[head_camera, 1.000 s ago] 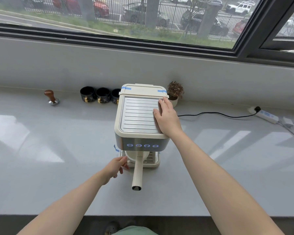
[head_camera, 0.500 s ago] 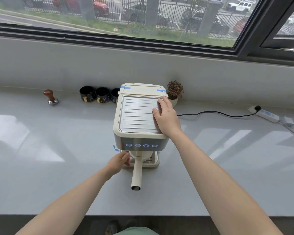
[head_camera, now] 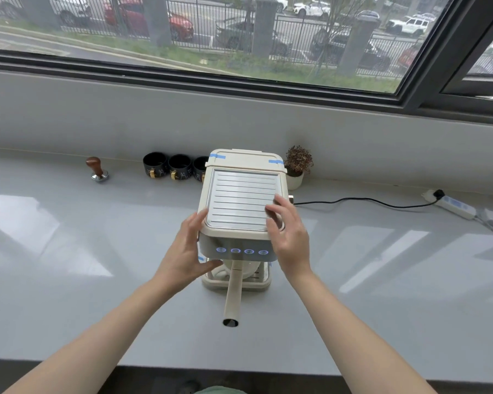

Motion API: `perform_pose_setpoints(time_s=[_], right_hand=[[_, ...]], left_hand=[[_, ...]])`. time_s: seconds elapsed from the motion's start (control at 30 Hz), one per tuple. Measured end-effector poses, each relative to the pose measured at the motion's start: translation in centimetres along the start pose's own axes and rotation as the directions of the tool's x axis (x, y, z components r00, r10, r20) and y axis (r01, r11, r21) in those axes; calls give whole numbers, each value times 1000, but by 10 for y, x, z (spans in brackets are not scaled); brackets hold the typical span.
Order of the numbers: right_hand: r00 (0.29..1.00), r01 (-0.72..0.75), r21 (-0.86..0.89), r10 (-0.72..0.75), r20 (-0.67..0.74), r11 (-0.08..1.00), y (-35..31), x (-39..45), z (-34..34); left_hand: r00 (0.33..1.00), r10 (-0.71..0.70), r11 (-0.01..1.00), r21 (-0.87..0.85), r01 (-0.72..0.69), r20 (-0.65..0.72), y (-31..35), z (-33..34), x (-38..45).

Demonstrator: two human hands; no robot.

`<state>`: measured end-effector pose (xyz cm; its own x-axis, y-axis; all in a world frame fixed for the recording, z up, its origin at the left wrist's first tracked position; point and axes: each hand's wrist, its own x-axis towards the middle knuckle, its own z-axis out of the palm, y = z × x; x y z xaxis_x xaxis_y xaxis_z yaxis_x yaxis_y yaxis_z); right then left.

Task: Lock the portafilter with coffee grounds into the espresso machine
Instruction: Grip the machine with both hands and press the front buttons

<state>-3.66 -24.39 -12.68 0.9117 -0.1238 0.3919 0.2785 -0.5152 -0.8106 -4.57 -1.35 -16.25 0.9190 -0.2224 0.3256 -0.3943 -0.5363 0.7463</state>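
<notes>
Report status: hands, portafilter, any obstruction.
Left hand and right hand open, flanking espresso machine. Portafilter seated, handle straight out front. Nothing blocking.

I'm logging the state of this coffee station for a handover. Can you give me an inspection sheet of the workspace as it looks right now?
Surface: pale grey counter, glossy with window reflections.
Job's things: espresso machine with four lit blue buttons; portafilter sits under its front, handle pointing toward the person.
Clutter: tamper, three black cups, small potted plant, all along the back wall.
Hands: left hand open beside the machine's left side; right hand open, blurred, at its top right corner; neither holds anything.
Cables: black cord runs to a power strip.
Surroundings: window showing fence and parked cars.
</notes>
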Motion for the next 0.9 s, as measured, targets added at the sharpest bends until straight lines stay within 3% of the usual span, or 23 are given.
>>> perform_pose_setpoints(time_s=[0.13, 0.3, 0.9], right_hand=[[989, 145, -68, -146, -10, 987, 5, -24, 4], [974, 227, -145, -228, 11, 963, 17, -31, 9], [976, 210, -173, -218, -29, 962, 16, -38, 17]], left_hand=[[995, 44, 996, 83, -36, -88, 4, 8, 7], [995, 56, 993, 104, -48, -85, 3, 8, 7], [989, 35, 992, 122, -17, -144, 4, 12, 3]])
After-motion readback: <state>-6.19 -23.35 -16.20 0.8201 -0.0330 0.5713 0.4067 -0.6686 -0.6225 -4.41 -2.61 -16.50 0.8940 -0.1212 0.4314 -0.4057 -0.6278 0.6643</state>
